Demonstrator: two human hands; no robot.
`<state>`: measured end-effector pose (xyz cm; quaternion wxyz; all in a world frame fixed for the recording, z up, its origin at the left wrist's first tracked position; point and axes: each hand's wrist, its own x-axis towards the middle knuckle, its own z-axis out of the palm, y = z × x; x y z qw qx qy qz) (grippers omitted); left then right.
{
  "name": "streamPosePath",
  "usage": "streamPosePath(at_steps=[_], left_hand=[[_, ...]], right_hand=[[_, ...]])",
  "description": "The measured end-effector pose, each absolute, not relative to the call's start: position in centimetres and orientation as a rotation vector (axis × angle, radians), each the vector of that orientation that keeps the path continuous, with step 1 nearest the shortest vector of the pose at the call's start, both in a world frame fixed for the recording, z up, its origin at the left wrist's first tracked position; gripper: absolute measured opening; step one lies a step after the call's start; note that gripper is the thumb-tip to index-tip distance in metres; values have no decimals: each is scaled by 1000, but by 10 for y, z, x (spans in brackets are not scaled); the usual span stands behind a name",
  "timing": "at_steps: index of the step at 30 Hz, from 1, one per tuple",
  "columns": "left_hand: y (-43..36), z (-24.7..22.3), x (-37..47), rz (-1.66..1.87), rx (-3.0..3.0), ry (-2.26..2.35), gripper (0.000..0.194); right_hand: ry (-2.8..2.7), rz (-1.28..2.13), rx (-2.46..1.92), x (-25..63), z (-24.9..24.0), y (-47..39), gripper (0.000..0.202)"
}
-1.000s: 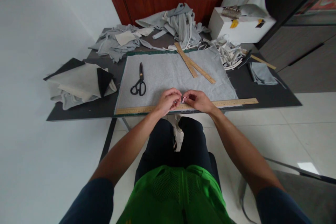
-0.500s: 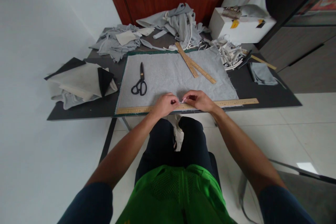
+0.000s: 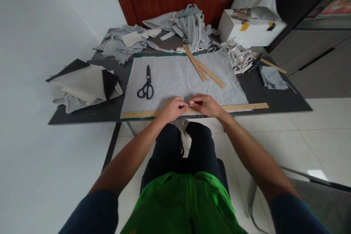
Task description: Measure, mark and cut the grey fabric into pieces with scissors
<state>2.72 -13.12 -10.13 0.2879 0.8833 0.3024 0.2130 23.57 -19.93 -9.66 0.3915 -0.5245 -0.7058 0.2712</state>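
Observation:
A grey cloth (image 3: 171,75) lies spread flat over a green mat (image 3: 159,55) on the dark table. Along the cloth's near edge runs a long wooden ruler (image 3: 139,114). My left hand (image 3: 173,109) rests on the ruler's middle, thumb and fingers pinched together; whatever is between them is too small to make out. Close beside it, my right hand (image 3: 207,105) pinches a small pale pink piece (image 3: 191,102), its exact kind unclear. Black-handled scissors (image 3: 148,86) lie shut on the cloth to the left. Two short wooden rulers (image 3: 195,64) cross each other farther back.
Folded cream and black fabric (image 3: 82,84) sits at the table's left end. Grey scraps (image 3: 189,25) pile up along the back, beside a white box (image 3: 251,27). Cut strips (image 3: 240,56) and a folded grey cloth (image 3: 272,76) lie on the right. A chair (image 3: 315,197) stands at lower right.
My right hand has shifted slightly left, bringing its fingertips and the pink piece closer to my left hand. My left hand stays nearly still.

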Motion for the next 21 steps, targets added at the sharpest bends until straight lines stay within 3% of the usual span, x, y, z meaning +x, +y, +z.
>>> streamPosePath(at_steps=[21], left_hand=[[-133,-96,26,538,2350,819,18]], right_hand=[[-1682,840,-1445,231,-92,-202,23]])
